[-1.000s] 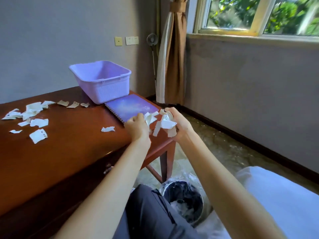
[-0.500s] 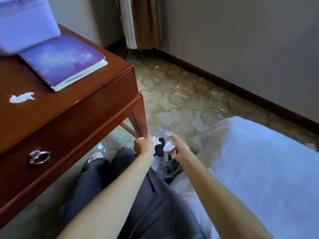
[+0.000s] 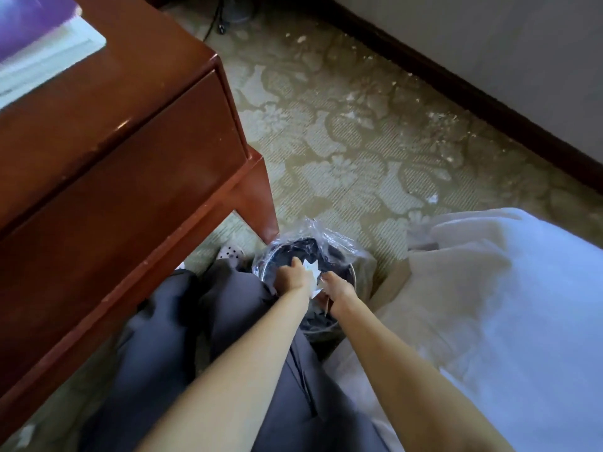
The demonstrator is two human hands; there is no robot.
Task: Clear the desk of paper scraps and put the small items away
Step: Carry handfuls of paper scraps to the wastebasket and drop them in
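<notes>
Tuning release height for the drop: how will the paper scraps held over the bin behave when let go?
The paper scraps, bunched between left hand and right hand, look thin and crumpled: probably floppy, very light. Likely to flutter off course; a stray scrap lies on the carpet. The liner's loose flaps may catch some.
</notes>
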